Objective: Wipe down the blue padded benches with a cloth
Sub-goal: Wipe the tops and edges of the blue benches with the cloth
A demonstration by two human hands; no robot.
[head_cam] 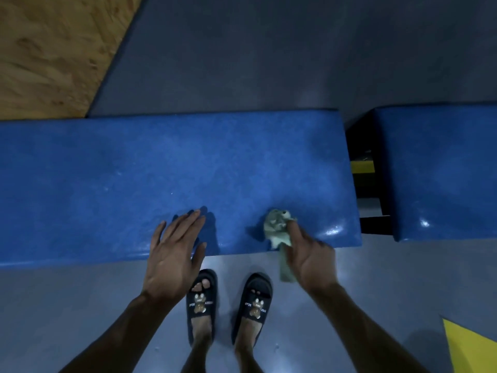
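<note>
From the head view, the right hand [309, 259] grips a bunched pale green cloth [278, 228], pressing it on the near edge of the blue padded bench [134, 170], close to its right end. The left hand [172, 254] is flat, fingers straight and spread over that same near edge. Dark slippers [201, 300] stand on the grey floor [80, 305]. A second blue bench [441, 168] sits just to the right.

The blue bench [172, 168] is cut off at the left picture edge, and the second bench [441, 168] to its right is cut off at the right edge. The right hand [309, 259] is motion-blurred at the bench's near edge and covers part of the crumpled cloth [277, 227]. Its fingers cannot be told apart.
</note>
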